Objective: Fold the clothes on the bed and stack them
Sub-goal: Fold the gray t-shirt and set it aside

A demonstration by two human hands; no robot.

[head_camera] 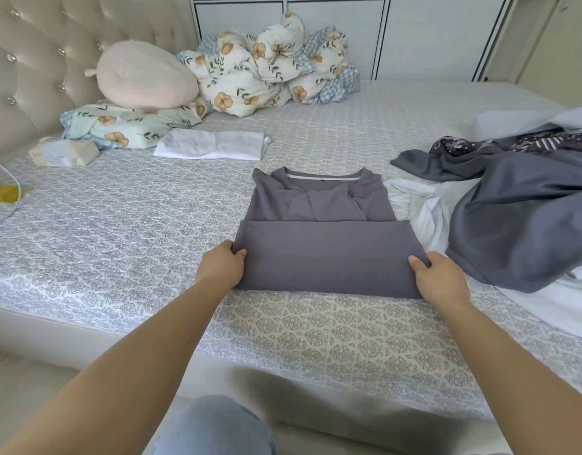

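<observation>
Now, left hand [221, 265] and right hand [440, 280], each grip pinching soft grey shirt [322, 239], half-folded rectangle

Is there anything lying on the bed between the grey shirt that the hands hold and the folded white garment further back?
Nothing visible does. Both hands, left and right, grip the grey shirt. Only bare patterned bedsheet lies between it and the folded white garment. The unfolded clothes pile sits off to the right.
</observation>
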